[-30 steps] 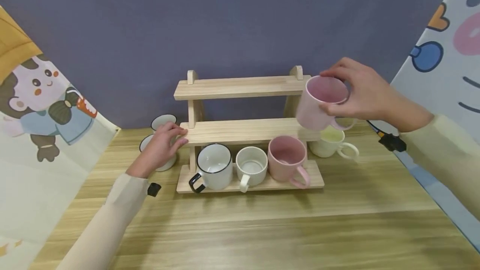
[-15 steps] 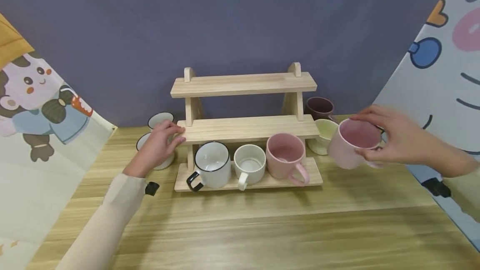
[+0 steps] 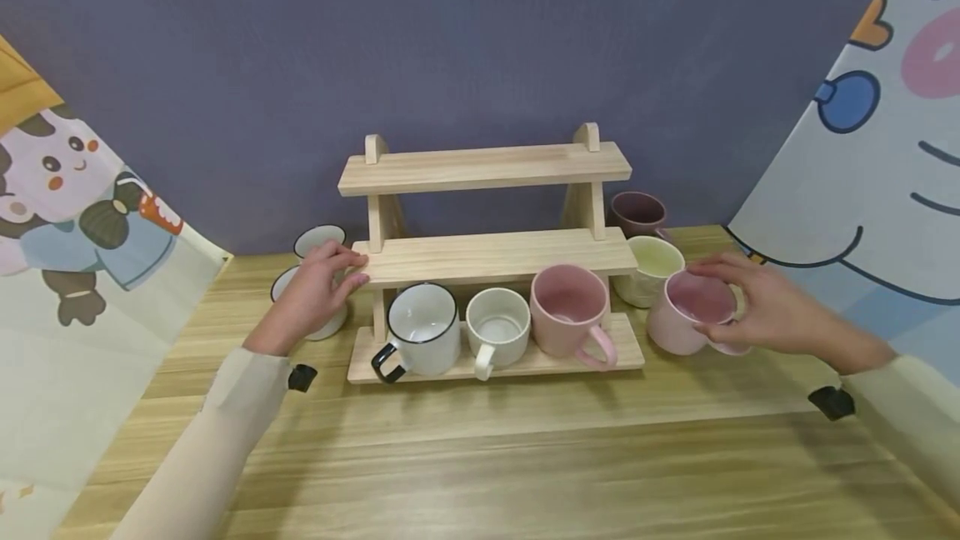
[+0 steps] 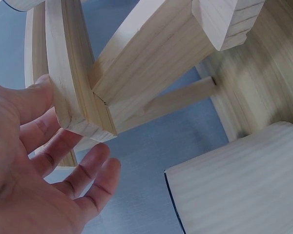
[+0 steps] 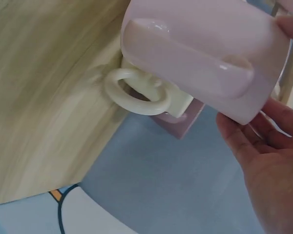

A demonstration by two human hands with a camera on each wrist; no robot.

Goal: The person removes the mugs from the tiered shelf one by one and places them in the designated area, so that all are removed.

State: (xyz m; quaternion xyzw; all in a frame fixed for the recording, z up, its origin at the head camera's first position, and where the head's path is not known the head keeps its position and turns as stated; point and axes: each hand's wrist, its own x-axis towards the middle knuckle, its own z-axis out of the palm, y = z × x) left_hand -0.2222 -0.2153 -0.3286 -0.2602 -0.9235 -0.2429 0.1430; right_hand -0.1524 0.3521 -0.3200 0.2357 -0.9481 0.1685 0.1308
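Note:
My right hand (image 3: 780, 311) pinches the rim of a light pink mug (image 3: 672, 325) just right of the three-tier wooden shelf (image 3: 495, 255). The mug is upright at table level, with its handle (image 5: 185, 58) toward the camera in the right wrist view. Whether its base touches the table I cannot tell. My left hand (image 3: 309, 298) grips the left end of the middle board (image 4: 80, 114), thumb on one side and fingers on the other. Along the bottom tier stand a white enamel mug with a black handle (image 3: 424, 332), a small white cup (image 3: 498, 332) and a darker pink mug (image 3: 568, 315).
Behind the light pink mug stand a pale yellow-green cup (image 3: 647, 277) and a dark plum mug (image 3: 637, 219). White mugs with dark rims (image 3: 318, 238) sit left of the shelf, partly behind my left hand. A grey-blue cloth (image 3: 480, 40) hangs behind.
My right hand has carried the light pink mug from beside the upper boards rightward and down toward the table, then slightly left beside the yellow-green cup. My left hand has stayed at the board.

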